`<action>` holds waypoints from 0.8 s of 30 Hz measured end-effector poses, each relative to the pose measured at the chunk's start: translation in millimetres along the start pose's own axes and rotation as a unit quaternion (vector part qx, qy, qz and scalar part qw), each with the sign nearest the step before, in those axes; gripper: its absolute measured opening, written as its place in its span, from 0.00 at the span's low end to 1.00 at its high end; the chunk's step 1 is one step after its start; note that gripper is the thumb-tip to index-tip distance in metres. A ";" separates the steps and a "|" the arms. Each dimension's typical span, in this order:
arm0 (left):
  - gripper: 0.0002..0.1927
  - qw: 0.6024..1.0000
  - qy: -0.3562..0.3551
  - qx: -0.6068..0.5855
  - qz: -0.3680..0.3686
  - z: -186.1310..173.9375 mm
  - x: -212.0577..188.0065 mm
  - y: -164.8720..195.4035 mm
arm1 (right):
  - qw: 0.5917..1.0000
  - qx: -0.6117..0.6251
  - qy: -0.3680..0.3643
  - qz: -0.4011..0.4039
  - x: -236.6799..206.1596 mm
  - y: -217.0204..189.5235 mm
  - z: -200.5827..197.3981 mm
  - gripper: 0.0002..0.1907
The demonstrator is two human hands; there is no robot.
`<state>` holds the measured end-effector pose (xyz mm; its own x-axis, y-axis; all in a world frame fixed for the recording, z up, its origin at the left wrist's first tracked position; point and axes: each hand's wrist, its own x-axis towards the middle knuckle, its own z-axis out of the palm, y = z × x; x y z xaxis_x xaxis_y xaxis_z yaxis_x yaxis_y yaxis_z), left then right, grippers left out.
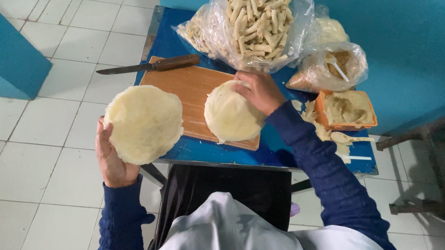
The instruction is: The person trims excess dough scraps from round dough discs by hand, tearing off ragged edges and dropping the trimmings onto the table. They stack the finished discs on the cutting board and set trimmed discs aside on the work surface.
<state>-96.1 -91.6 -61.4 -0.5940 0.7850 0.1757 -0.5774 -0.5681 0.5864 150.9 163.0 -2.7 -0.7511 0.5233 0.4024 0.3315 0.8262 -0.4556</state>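
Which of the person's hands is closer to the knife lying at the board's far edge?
Right. The right hand rests on the board, beside the knife; the left hand holds a dough round off the table's near edge.

My way is open over the bare left half of the cutting board, but the knife and bulging bags block beyond it.

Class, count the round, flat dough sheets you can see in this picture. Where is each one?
2: one dough sheet held up in the left hand; another on the wooden cutting board under the right hand.
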 end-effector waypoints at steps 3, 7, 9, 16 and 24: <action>0.13 0.999 0.030 0.002 -0.015 1.7 -1.8 2.7 | 0.999 -0.049 0.013 -0.017 4.5 28.4 12.9 0.13; 0.14 1.000 0.019 0.020 -0.016 2.7 -6.7 5.0 | 0.996 -0.004 -0.034 0.082 -7.7 35.3 10.8 0.12; 0.14 1.000 0.007 0.016 -0.012 3.5 -6.9 4.2 | 0.992 0.025 -0.053 0.113 -9.4 33.0 1.1 0.12; 0.15 1.000 0.021 0.010 -0.006 7.1 -6.7 3.5 | 0.998 -0.047 0.039 -0.020 -28.2 4.5 -17.3 0.17; 0.15 1.000 0.023 0.008 -0.009 13.1 -9.6 3.1 | 0.993 -0.030 -0.075 -0.082 -83.9 -23.9 -19.7 0.11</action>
<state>-84.8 -97.7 -50.9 -0.6096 0.7823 0.1283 -0.5796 -0.5502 0.6011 217.3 103.5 -10.0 -0.8724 0.3481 0.3430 0.2282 0.9109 -0.3439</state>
